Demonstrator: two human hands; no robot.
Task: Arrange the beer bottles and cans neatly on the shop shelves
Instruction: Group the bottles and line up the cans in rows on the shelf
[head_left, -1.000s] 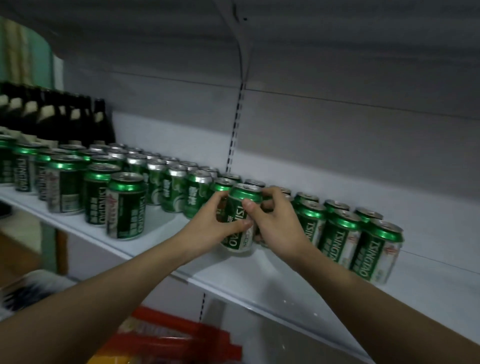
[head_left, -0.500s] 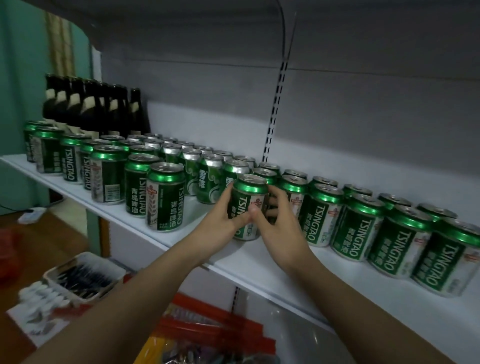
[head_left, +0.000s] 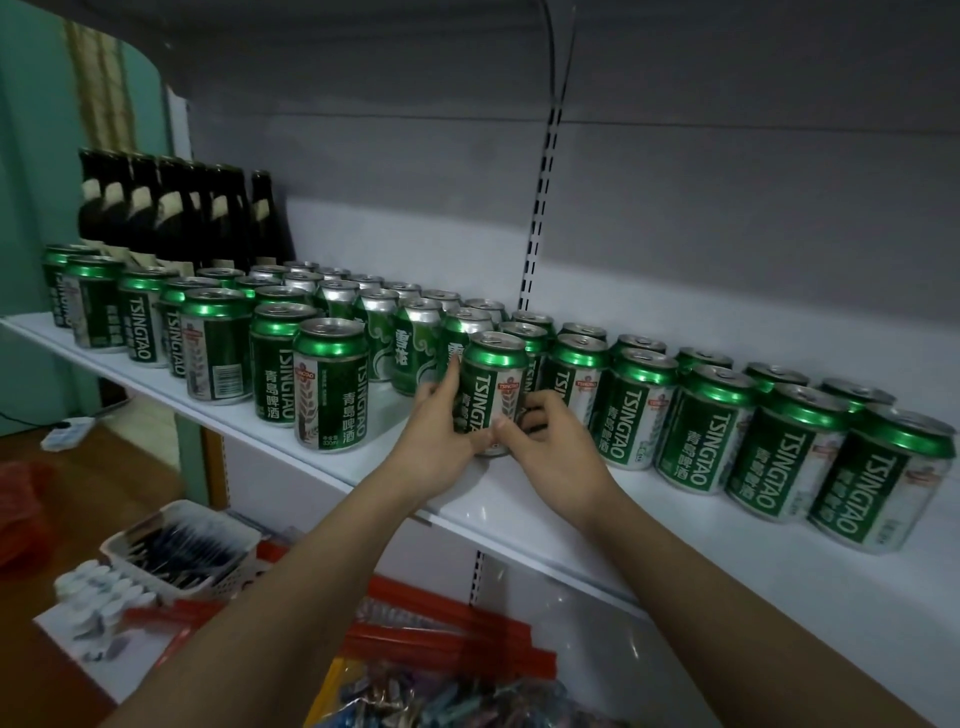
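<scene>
running along the white shelf (head_left: 519, 499), the rows of cans look nearly straight. the tsingtao can (head_left: 491, 395) now stands upright at the front beside its neighbours, no longer tilted, logo facing forward. left hand (head_left: 441, 441) and right hand (head_left: 550, 447) fingers grasp its sides.

Small shop, slotted white shelf (head_left: 519, 499), rows of beer cans (head_left: 332, 384) (Tsingtao), bottles (head_left: 171, 208)
</scene>
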